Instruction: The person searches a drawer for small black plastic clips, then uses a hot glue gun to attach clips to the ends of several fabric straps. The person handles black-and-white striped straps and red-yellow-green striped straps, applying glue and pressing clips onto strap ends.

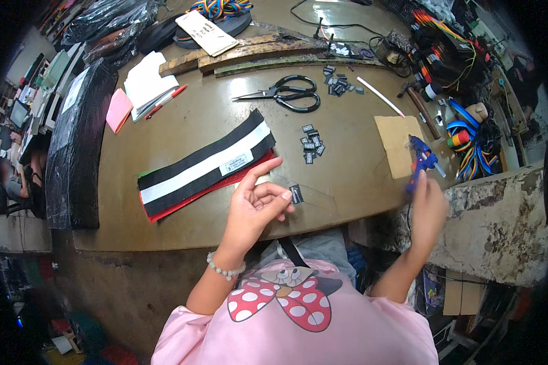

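Near the front edge of the table, my left hand (257, 199) pinches a small black label (296, 194) between thumb and fingers, its index finger stretched out. Just beyond that hand lies a stack of striped fabric bands (204, 163), black and white on top with red underneath. A white tag (236, 162) sits on the top band. Over at the right, my right hand (429, 204), slightly blurred, grips the handle of a blue glue gun (421, 157). The gun's front part is over a piece of cardboard (396, 143). A loose pile of small black labels (311, 145) lies between the hands, farther back.
Black-handled scissors (286, 93) lie behind the bands, with more labels (340, 81) and a white stick (380, 96) to their right. Wooden strips (256, 53) cross the back. Papers (149, 82) and a red pen (166, 101) are left, beside a black-wrapped bundle (79, 146). Coloured cords (475, 143) crowd the right.
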Demonstrator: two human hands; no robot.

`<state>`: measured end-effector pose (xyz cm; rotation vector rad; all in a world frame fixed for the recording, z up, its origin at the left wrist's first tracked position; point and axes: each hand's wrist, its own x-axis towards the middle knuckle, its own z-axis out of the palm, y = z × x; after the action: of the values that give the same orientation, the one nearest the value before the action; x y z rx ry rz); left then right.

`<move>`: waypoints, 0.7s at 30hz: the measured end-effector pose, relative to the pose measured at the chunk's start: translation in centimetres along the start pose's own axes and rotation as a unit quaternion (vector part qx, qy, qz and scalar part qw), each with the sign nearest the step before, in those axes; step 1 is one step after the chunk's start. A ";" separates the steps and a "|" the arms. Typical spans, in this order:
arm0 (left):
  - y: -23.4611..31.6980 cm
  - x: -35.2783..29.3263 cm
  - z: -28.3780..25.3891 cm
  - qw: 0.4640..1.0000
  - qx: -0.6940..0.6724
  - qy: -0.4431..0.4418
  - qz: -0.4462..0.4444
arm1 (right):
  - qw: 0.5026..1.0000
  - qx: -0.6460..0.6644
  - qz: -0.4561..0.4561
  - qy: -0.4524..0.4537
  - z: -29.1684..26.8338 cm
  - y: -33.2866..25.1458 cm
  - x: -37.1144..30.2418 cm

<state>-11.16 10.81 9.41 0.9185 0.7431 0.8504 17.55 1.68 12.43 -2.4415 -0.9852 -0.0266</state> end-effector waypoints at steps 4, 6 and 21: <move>-0.7 -0.1 -0.5 0.987 -0.134 -0.080 -0.048 | 0.851 0.426 -0.270 -0.147 4.1 -5.2 -4.3; -0.8 -0.4 -0.6 0.978 -0.175 -0.096 -0.067 | 0.754 0.550 -0.254 -0.255 5.8 -6.6 -5.0; -0.7 -2.8 -4.0 0.997 -0.076 -0.031 0.003 | 0.671 0.554 -0.234 -0.433 8.6 -9.2 -6.2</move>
<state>-15.63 9.55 7.60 0.8072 0.6131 0.8680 5.55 7.27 7.77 -0.9220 -1.3673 1.2636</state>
